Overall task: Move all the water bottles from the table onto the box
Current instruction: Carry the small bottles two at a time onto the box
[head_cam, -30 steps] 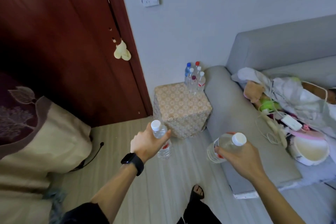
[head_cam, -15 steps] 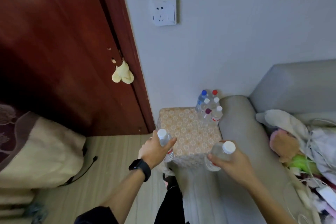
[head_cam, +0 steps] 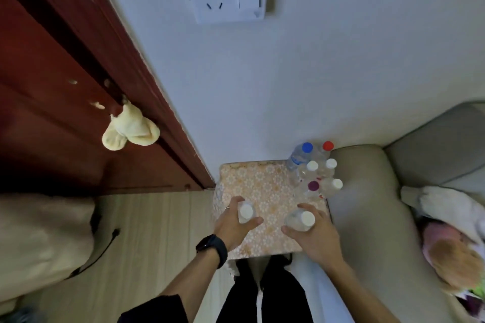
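Both hands have carried their bottles forward from short of the box to above its top. The left grip (head_cam: 233, 223) is curled round a clear plastic water bottle with a white cap (head_cam: 246, 211), held upright over the near left part of the square floral-patterned beige box (head_cam: 265, 186). The right grip (head_cam: 315, 236) clasps a second clear white-capped bottle (head_cam: 301, 220), tilted, over the near right part. I cannot tell whether either bottle touches the box top. Six more capped bottles (head_cam: 315, 173) stand clustered at the far right corner, just beside the grey sofa arm (head_cam: 367, 191). A black wristwatch (head_cam: 212, 246) circles the left wrist.
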`<act>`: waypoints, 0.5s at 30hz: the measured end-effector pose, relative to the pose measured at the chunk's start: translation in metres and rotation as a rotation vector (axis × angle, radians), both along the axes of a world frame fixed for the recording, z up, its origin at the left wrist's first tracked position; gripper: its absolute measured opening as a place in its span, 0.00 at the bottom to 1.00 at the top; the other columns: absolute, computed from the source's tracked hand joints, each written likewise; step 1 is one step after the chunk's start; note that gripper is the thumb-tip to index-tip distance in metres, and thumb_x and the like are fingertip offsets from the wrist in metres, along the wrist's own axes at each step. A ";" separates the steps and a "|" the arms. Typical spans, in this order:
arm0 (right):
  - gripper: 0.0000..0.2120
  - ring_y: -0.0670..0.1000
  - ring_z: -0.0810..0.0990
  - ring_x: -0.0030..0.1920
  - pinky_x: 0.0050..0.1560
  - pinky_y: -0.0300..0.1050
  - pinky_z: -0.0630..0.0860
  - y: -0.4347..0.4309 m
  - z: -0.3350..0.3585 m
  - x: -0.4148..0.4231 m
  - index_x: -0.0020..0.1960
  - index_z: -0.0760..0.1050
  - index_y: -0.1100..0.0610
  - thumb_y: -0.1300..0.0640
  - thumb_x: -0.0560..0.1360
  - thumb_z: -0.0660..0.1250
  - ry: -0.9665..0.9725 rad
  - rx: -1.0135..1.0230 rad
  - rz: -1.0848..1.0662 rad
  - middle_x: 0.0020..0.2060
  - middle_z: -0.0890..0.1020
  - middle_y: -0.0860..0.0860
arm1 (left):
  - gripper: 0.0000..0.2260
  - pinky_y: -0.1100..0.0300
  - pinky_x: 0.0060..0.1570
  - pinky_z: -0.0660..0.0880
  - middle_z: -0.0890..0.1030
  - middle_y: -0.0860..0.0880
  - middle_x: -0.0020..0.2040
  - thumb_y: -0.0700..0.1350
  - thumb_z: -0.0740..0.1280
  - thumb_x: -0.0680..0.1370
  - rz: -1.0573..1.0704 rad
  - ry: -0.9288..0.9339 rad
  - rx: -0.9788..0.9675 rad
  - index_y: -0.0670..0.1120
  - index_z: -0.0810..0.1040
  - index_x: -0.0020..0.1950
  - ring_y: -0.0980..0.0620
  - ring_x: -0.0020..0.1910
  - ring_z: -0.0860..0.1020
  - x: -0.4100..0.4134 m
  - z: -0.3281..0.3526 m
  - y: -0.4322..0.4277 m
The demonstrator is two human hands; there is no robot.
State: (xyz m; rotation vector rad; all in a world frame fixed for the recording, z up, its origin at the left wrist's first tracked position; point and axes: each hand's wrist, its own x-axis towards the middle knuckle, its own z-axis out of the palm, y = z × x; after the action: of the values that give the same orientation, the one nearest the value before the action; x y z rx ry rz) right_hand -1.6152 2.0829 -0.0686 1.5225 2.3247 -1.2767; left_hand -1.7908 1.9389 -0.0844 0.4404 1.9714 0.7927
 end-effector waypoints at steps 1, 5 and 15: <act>0.36 0.53 0.78 0.60 0.53 0.44 0.71 0.006 -0.016 -0.007 0.69 0.71 0.44 0.42 0.64 0.81 -0.002 -0.018 0.003 0.65 0.76 0.49 | 0.30 0.54 0.46 0.75 0.75 0.49 0.60 0.58 0.74 0.74 0.021 -0.034 -0.003 0.52 0.63 0.69 0.46 0.53 0.76 -0.001 -0.014 0.007; 0.34 0.53 0.77 0.63 0.57 0.45 0.71 0.024 -0.080 -0.025 0.71 0.70 0.47 0.49 0.68 0.79 -0.030 -0.065 0.052 0.65 0.78 0.47 | 0.31 0.51 0.54 0.74 0.74 0.49 0.62 0.57 0.74 0.75 0.045 -0.092 -0.054 0.52 0.64 0.72 0.45 0.57 0.75 -0.001 -0.069 0.027; 0.36 0.54 0.76 0.64 0.60 0.49 0.74 0.031 -0.135 -0.027 0.72 0.70 0.48 0.45 0.68 0.79 -0.048 -0.078 0.128 0.66 0.77 0.49 | 0.36 0.50 0.56 0.76 0.73 0.51 0.71 0.67 0.70 0.72 -0.089 0.046 -0.106 0.59 0.61 0.75 0.47 0.64 0.76 0.008 -0.124 0.049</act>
State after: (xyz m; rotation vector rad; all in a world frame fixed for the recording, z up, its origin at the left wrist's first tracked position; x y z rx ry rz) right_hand -1.6419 2.1139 -0.2034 1.3420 2.2738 -1.2695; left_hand -1.7829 1.9879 -0.2086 0.4841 2.0112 0.6243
